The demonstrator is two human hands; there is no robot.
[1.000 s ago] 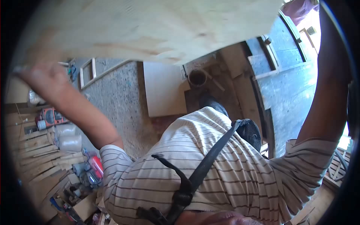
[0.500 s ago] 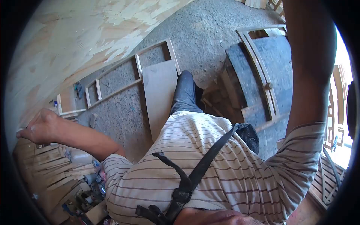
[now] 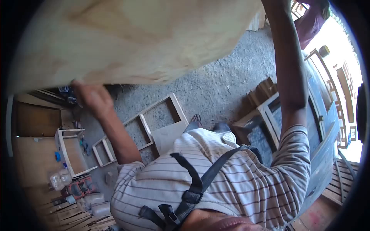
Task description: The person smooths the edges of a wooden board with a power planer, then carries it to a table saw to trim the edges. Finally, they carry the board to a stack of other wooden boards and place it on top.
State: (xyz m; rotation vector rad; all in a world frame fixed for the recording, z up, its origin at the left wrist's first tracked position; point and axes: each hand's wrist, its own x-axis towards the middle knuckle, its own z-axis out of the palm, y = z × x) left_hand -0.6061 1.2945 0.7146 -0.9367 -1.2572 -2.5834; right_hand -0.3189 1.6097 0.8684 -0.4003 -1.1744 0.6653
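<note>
The fingers (image 3: pixel 81 89) of the left hand (image 3: pixel 96 101) are meeting the lower edge of a large wooden panel (image 3: pixel 154 38), their grip blurring too much to tell whether they are closing on it or lying open. The panel, pale with tan patches, is filling the upper left of the view above the rough grey floor (image 3: pixel 227 73). The right forearm (image 3: pixel 287 57) is rising past the panel's right side, its hand falling outside the view and its fingers escaping any reading. A worker's striped shirt (image 3: pixel 216 169) is carrying a black strap (image 3: pixel 210 175) across the chest. Beyond the left arm, a wooden frame (image 3: pixel 145 129) is lying on the floor, a pale board (image 3: pixel 167 137) covering part of it near a sandaled foot (image 3: pixel 196 118). Farther left, a red tool (image 3: pixel 83 186) is sitting beside clear plastic containers (image 3: pixel 61 179), with wood strips (image 3: pixel 73 215) spreading below. At upper right, another person in maroon clothing (image 3: pixel 309 25) is appearing near the bright edge of the workspace.
</note>
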